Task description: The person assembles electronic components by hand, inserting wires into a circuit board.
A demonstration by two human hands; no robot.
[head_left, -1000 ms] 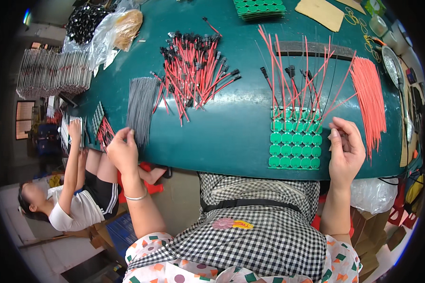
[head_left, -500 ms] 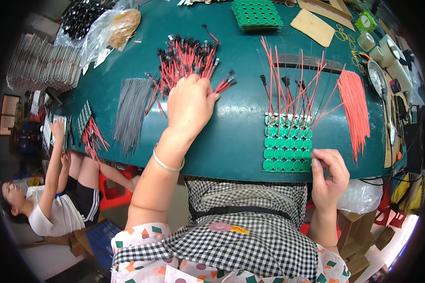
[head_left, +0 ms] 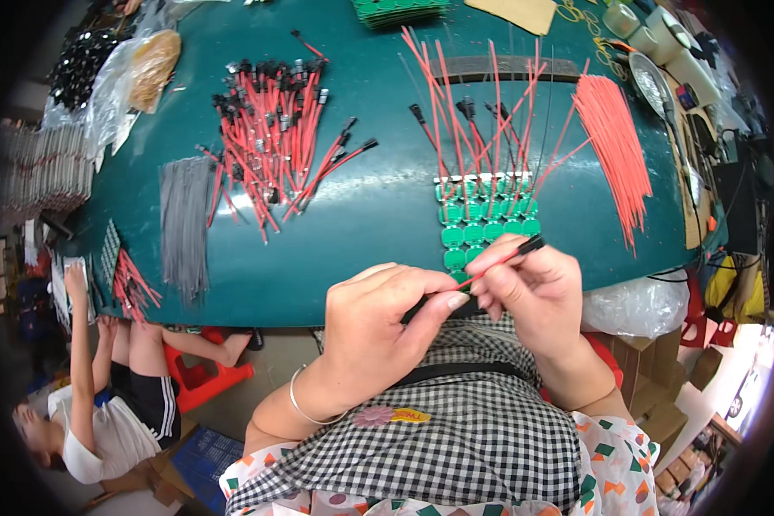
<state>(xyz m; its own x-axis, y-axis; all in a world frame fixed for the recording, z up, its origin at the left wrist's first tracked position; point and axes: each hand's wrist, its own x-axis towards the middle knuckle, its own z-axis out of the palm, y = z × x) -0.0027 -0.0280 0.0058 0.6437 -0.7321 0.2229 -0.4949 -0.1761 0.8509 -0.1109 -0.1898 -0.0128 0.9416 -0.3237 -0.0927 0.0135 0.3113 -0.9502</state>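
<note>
Close to the table's front edge, both my hands hold one red-and-black connector lead [head_left: 531, 246] between them. My left hand [head_left: 383, 322] pinches its red wire between thumb and forefinger. Fingers of my right hand [head_left: 537, 288] grip it nearer the black plug, which sticks out to the upper right. Just beyond lies a green circuit board panel [head_left: 452, 236] of rounded sections, its near part hidden by my hands. Red wires [head_left: 493, 120] and several black-plugged leads rise from its far rows. A heap of connector leads [head_left: 271, 129] spreads at the left middle.
Grey wires [head_left: 183, 228] lie left of the heap, loose red wires [head_left: 615, 155] at the right. A dark bar [head_left: 525, 68] sits behind the panel. Green panels [head_left: 400, 12] are stacked at the back. A soldering iron [head_left: 684, 142] lies far right. Another person [head_left: 103, 421] works at left.
My left hand has come from the heap toward me with a connector lead. My right hand has moved left to meet it and grips the lead too. The view has shifted.
</note>
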